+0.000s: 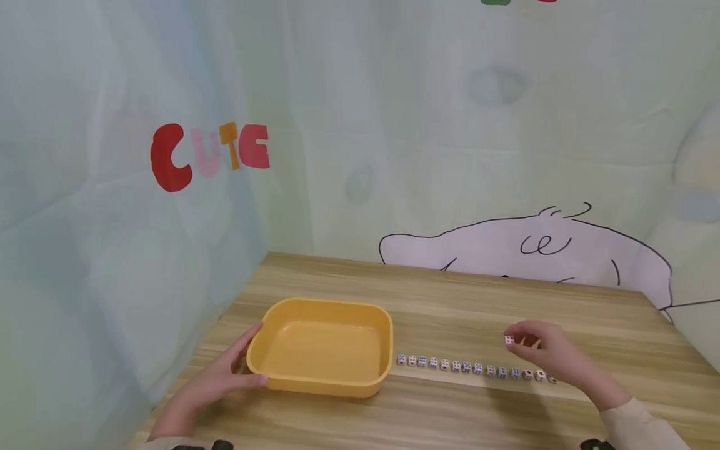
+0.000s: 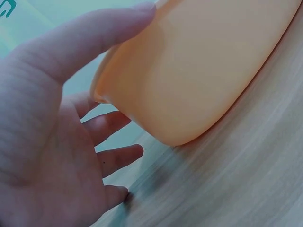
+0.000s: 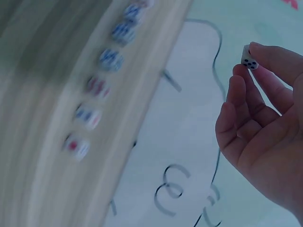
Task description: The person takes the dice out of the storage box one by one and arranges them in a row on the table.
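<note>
A yellow plastic tray (image 1: 320, 389) stands on the wooden table at left centre. My left hand (image 1: 216, 379) grips its near left corner, thumb on the front wall and fingers along the left side. In the left wrist view the thumb (image 2: 109, 33) presses the tray's outer wall (image 2: 199, 71), while the lower fingers stand apart from it. Raised above the right part of the table, my right hand (image 1: 551, 353) pinches a small white die (image 3: 249, 58) between thumb and fingertips. Below it runs a row of several dice (image 1: 467, 367), partly hidden at its right end by the hand.
The row of dice extends rightward from beside the tray along the wooden table (image 1: 450, 419). A printed cloth backdrop (image 1: 360, 125) rises behind and to the left of the table, with coloured letters and a cartoon outline.
</note>
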Tool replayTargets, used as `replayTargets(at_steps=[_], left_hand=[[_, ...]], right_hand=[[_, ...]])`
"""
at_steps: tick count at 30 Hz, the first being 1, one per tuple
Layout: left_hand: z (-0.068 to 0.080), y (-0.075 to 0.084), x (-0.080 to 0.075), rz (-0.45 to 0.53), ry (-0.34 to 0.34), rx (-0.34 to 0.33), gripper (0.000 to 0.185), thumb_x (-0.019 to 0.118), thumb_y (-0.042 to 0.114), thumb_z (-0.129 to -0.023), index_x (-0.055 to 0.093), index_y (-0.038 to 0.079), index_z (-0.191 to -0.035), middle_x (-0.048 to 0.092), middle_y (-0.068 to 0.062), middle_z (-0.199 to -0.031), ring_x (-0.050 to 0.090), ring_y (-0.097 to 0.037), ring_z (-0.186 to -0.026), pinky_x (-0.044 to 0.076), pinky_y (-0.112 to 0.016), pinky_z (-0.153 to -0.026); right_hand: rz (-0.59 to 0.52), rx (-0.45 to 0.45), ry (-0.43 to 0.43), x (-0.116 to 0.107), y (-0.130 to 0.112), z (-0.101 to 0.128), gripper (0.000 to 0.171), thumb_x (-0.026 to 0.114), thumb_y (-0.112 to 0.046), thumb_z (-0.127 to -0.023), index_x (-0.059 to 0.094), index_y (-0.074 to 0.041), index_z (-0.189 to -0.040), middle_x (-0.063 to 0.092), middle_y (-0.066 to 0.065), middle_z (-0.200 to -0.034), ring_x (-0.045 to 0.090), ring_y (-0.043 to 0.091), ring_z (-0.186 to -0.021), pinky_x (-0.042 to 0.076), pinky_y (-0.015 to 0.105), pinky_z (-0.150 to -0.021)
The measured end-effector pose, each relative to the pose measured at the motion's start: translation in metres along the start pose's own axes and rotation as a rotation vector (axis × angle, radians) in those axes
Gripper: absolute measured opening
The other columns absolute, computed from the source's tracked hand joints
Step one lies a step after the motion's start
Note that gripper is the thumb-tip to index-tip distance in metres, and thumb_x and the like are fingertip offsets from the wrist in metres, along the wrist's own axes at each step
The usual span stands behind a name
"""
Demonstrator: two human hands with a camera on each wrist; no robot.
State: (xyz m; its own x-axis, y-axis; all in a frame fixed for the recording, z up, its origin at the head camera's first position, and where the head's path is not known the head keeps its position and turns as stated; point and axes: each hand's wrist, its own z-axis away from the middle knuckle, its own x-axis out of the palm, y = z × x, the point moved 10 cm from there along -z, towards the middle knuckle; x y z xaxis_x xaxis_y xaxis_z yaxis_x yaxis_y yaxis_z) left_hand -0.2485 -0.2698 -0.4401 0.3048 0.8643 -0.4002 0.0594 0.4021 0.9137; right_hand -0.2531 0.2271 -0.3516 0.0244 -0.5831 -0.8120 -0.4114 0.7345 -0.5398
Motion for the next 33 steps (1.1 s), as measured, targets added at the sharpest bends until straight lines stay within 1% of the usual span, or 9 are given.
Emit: replayTargets(at_steps=[4, 7, 11, 15, 19, 22, 27, 31, 33], left_hand=[[0.001, -0.002, 0.001, 0.01, -0.011, -0.015, 0.101, 0.075, 0.022, -0.084, 0.005, 0.018, -0.156, 0.001, -0.021, -0.16, -0.004, -0.047, -0.144, 0.003, -0.069, -0.109], [0.002, -0.001, 0.001, 0.024, -0.013, -0.008, 0.1, 0.074, 0.02, -0.084, 0.005, 0.017, -0.156, 0.001, -0.021, -0.16, -0.004, -0.046, -0.144, 0.002, -0.069, -0.109], [0.003, -0.001, 0.001, 0.035, -0.015, -0.006, 0.1, 0.074, 0.019, -0.084, 0.005, 0.017, -0.156, 0.001, -0.021, -0.16, -0.004, -0.047, -0.144, 0.001, -0.07, -0.108], [0.004, -0.001, -0.001, 0.03, -0.015, 0.003, 0.1, 0.074, 0.019, -0.085, 0.005, 0.016, -0.156, 0.002, -0.022, -0.16, -0.004, -0.047, -0.144, 0.002, -0.071, -0.107], [0.007, -0.004, -0.003, 0.02, -0.014, -0.009, 0.099, 0.073, 0.02, -0.085, 0.004, 0.017, -0.156, 0.001, -0.021, -0.16, -0.004, -0.047, -0.144, 0.001, -0.07, -0.108], [0.009, -0.004, -0.004, 0.012, -0.014, -0.004, 0.099, 0.073, 0.019, -0.085, 0.004, 0.016, -0.156, 0.001, -0.021, -0.16, -0.003, -0.047, -0.144, 0.002, -0.07, -0.108], [0.009, -0.002, -0.005, -0.001, -0.011, 0.029, 0.098, 0.073, 0.017, -0.085, 0.006, 0.015, -0.156, 0.004, -0.023, -0.16, -0.001, -0.049, -0.143, 0.004, -0.072, -0.107], [0.01, -0.001, -0.004, 0.006, -0.014, 0.045, 0.098, 0.073, 0.015, -0.084, 0.007, 0.014, -0.156, 0.005, -0.023, -0.16, -0.001, -0.048, -0.143, 0.004, -0.072, -0.106], [0.011, -0.001, -0.004, 0.011, -0.017, 0.049, 0.098, 0.073, 0.014, -0.084, 0.007, 0.014, -0.156, 0.004, -0.023, -0.16, -0.002, -0.048, -0.143, 0.003, -0.072, -0.106]], right_hand=[[0.031, 0.051, 0.011, -0.01, 0.03, 0.019, 0.017, 0.068, -0.011, -0.089, 0.069, -0.001, -0.102, 0.063, -0.003, -0.085, 0.051, -0.003, -0.072, 0.048, 0.023, -0.06], [0.053, 0.115, 0.018, -0.017, 0.052, 0.031, 0.021, 0.068, -0.01, -0.088, 0.068, 0.003, -0.104, 0.064, 0.0, -0.087, 0.05, -0.004, -0.072, 0.047, 0.022, -0.06], [0.084, 0.163, 0.042, -0.025, 0.073, 0.045, 0.023, 0.068, -0.01, -0.088, 0.068, 0.004, -0.105, 0.066, 0.002, -0.089, 0.051, -0.007, -0.073, 0.048, 0.022, -0.062], [0.117, 0.19, 0.046, -0.028, 0.085, 0.054, 0.023, 0.069, -0.012, -0.087, 0.069, 0.003, -0.104, 0.066, 0.001, -0.089, 0.051, -0.007, -0.074, 0.049, 0.022, -0.064], [0.133, 0.201, 0.049, -0.024, 0.093, 0.059, 0.022, 0.071, -0.01, -0.085, 0.069, 0.003, -0.102, 0.066, 0.0, -0.087, 0.051, -0.007, -0.073, 0.05, 0.022, -0.064], [0.137, 0.178, 0.057, -0.02, 0.097, 0.062, 0.019, 0.071, -0.006, -0.083, 0.069, 0.004, -0.099, 0.065, 0.0, -0.084, 0.051, -0.008, -0.072, 0.051, 0.022, -0.063], [0.136, 0.137, 0.071, -0.013, 0.101, 0.066, 0.015, 0.072, -0.003, -0.08, 0.069, 0.004, -0.094, 0.065, 0.0, -0.079, 0.051, -0.006, -0.069, 0.05, 0.023, -0.062], [0.132, 0.205, 0.026, -0.005, 0.113, 0.071, 0.018, 0.072, -0.007, -0.08, 0.069, 0.002, -0.095, 0.064, -0.002, -0.08, 0.052, -0.004, -0.069, 0.05, 0.022, -0.063], [0.131, 0.219, 0.003, -0.002, 0.116, 0.072, 0.018, 0.072, -0.008, -0.081, 0.07, 0.001, -0.096, 0.064, -0.002, -0.081, 0.052, -0.004, -0.069, 0.05, 0.022, -0.064]])
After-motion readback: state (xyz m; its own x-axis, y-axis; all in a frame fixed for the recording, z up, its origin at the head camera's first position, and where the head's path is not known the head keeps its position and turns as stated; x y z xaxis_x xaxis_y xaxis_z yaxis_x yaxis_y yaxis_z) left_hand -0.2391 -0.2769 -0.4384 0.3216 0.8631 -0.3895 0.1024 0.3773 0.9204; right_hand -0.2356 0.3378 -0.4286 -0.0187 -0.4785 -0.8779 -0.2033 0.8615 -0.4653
